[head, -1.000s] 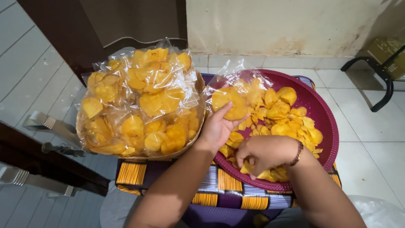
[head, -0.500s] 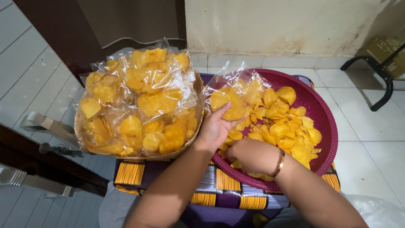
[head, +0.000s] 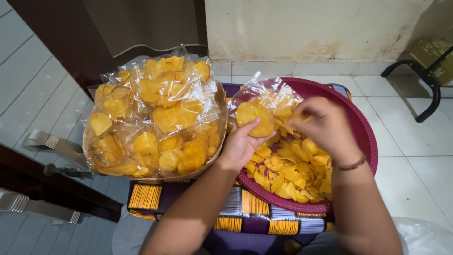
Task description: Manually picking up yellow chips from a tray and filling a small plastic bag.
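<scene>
**Both hands at a clear bag over the tray of chips**

The left hand (head: 243, 144), at centre frame, cupped a small clear plastic bag (head: 264, 101) from below, thumb pressed against a round chip showing through the film. The bag sat over the left rim of a round maroon tray (head: 365, 137) and was partly filled with orange-yellow chips.

The right hand (head: 325, 125), just right of the bag, had its fingers bunched together at the bag's open side, apparently pinching chips; what lay between the fingertips could not be made out. A beaded bracelet (head: 351, 165) circled that wrist.

Loose chips (head: 288, 174) covered the lower part of the tray. The tray rested on a striped purple-and-yellow cloth (head: 245, 208). At left of frame, touching the tray's edge, a basket (head: 214, 158) held a heap of filled, closed chip bags (head: 155, 118). White floor tiles (head: 410, 141) showed at right.
</scene>
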